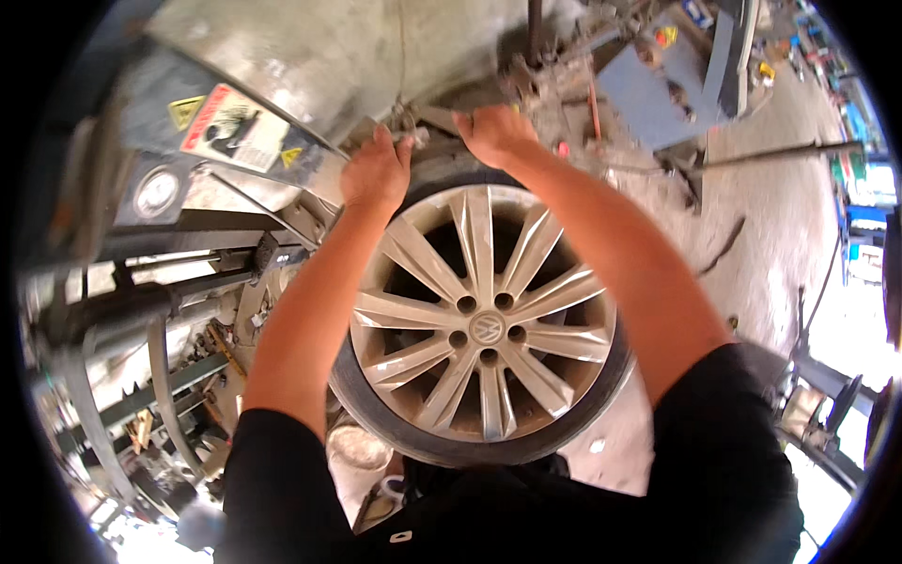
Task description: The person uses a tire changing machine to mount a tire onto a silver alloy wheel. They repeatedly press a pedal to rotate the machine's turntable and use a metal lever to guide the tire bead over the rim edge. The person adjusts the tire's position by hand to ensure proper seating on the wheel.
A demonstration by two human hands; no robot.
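Note:
A car wheel (427, 362) lies in front of me, a dusty silver alloy rim with many spokes inside a black tyre (376, 418). Both my arms stretch over it to its far side. At the tyre's far left edge is my left hand (374, 174), fingers curled, thumb and index finger pointing away from me. A blurred pale bit lies by its thumb. My right hand (495, 134) is closed just beyond the tyre's far edge, by a dark metal part (437, 118). What either hand grips is hidden or blurred.
At left stands machine framework with a grey panel bearing a warning label (240, 127), a round gauge (157, 193) and black bars. A grey metal plate (658, 80) and cluttered parts lie at the far right. A round container (359, 447) sits near the tyre's lower left.

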